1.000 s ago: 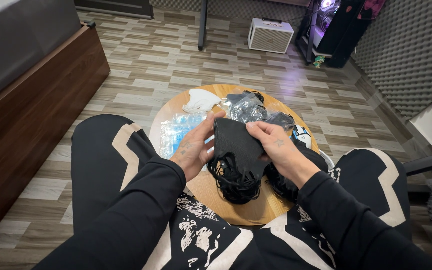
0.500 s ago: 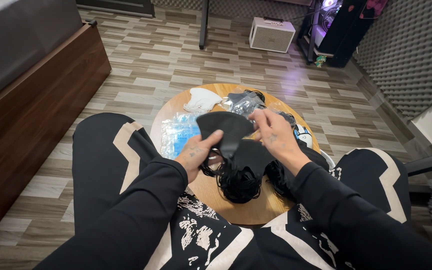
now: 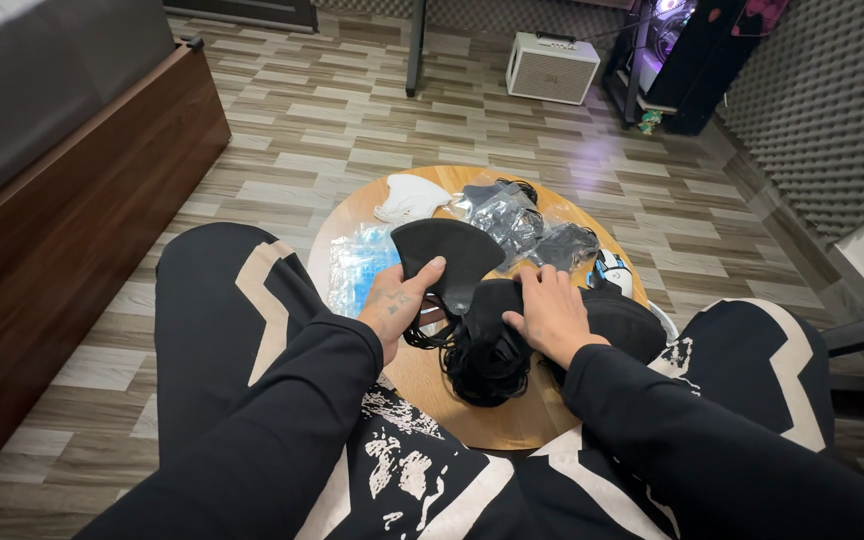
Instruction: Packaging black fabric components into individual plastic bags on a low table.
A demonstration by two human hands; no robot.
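Nearest the camera, both arms in black sleeves reach over the person's lap to a small round wooden desk (image 3: 512,425) between the knees. The work in hand looks like sorting black face masks: one has been lifted off a heap and the other hand is at that heap. The next move, as I judge it, calls for a clean pinch on a single mask so its ear loops do not drag the tangled ones along.

The left hand (image 3: 399,305) is closed on the lower edge of a black mask (image 3: 445,255), thumb on top, holding it raised above the desk. The right hand (image 3: 550,312) lies flat with fingers loosely spread, pressing on the pile of black masks (image 3: 487,350) at the desk's middle, gripping nothing that I can see.

Farther back on the desk lie a blue plastic packet (image 3: 360,268), clear wrapped packs (image 3: 512,215) and a white mask (image 3: 410,197).
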